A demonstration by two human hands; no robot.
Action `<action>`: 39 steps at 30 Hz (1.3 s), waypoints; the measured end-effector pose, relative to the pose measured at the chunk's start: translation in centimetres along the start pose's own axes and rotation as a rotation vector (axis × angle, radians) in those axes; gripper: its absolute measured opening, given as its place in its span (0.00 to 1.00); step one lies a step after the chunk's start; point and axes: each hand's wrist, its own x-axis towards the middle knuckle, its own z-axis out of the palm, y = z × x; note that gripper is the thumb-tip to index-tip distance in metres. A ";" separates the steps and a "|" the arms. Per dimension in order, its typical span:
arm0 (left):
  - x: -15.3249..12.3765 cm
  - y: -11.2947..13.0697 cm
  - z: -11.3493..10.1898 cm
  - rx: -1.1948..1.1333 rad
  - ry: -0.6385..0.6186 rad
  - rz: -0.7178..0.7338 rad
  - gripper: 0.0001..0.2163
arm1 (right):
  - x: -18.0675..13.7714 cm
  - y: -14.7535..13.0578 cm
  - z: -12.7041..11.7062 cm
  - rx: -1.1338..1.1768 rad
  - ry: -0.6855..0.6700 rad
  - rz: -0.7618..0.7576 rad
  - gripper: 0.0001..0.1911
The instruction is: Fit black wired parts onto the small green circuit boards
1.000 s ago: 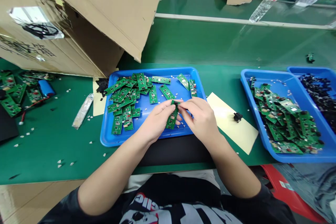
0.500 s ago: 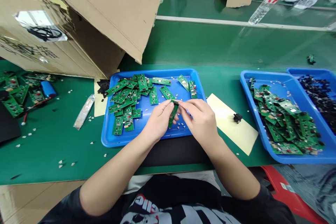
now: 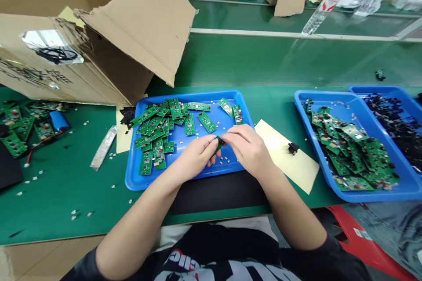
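My left hand (image 3: 199, 153) is closed around a small green circuit board (image 3: 219, 144), with only the board's upper end showing past the thumb. Fingertips of my right hand (image 3: 245, 147) are pinched together at that end; whether they hold a small part or just press the board is hidden. Both hands are over the front of a blue tray (image 3: 132, 180). Inside it, a pile of green circuit boards (image 3: 151, 125) lies to the left, with a few single boards (image 3: 206, 122) toward the back and small white bits scattered about.
Right of the tray, a black part (image 3: 293, 148) rests on a yellow sheet (image 3: 280, 158). Farther right are a blue tray of boards (image 3: 359, 153) and another tray with black parts (image 3: 392, 114). A large cardboard box (image 3: 108, 66) stands back left; a plastic bottle (image 3: 325, 6) leans behind.
The circuit board has turned in my left hand, so less of its face shows. My right fingers stay at its end. The whole view has shifted slightly.
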 end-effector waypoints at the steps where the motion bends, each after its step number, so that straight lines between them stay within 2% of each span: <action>1: -0.1 0.1 -0.3 0.021 -0.035 0.005 0.15 | 0.0 0.2 -0.1 0.017 -0.011 -0.038 0.12; 3: -0.2 0.3 -0.6 0.043 -0.082 0.009 0.16 | 0.1 0.3 -0.3 0.058 -0.021 -0.080 0.13; 7: -0.4 0.2 0.2 0.056 -0.169 0.029 0.14 | 0.4 -0.1 -0.4 0.222 -0.032 -0.050 0.19; 9: -0.5 0.1 0.7 0.122 -0.128 0.094 0.14 | 0.4 -0.2 -0.6 0.344 0.022 0.023 0.21; 11: -0.6 -0.1 0.8 0.224 -0.012 0.199 0.14 | 0.4 0.0 -0.8 0.529 0.162 0.195 0.20; 13: -0.7 -0.2 0.6 0.302 0.095 0.313 0.13 | 0.4 0.4 -0.9 0.768 0.283 0.492 0.17; 14: -0.7 -0.4 0.5 0.332 0.135 0.373 0.13 | 0.5 0.7 -1.0 0.889 0.283 0.658 0.19; 16: -0.6 -0.7 0.3 0.399 0.206 0.491 0.14 | 0.8 0.9 -1.1 1.099 0.140 0.937 0.26; 18: -0.4 -1.1 0.2 0.479 0.286 0.597 0.18 | 1.0 0.8 -1.2 1.259 -0.087 1.066 0.29; 21: -0.2 -1.6 0.2 0.591 0.425 0.708 0.20 | 1.3 0.1 -1.4 1.405 -0.291 1.048 0.29; 24: -0.1 -1.6 0.1 0.646 0.523 0.768 0.19 | 1.3 -0.5 -1.5 1.480 -0.349 1.038 0.27; 31: 0.0 -1.5 0.1 0.692 0.675 0.880 0.13 | 1.0 -0.8 -1.1 1.579 -0.191 1.080 0.16; 35: 0.1 -1.7 0.1 0.695 0.763 0.955 0.14 | 1.1 -1.2 -1.6 1.492 -0.155 1.027 0.13; 39: 0.1 -1.6 0.3 0.720 0.803 0.960 0.14 | 1.2 -1.6 -2.6 1.361 -0.130 0.984 0.10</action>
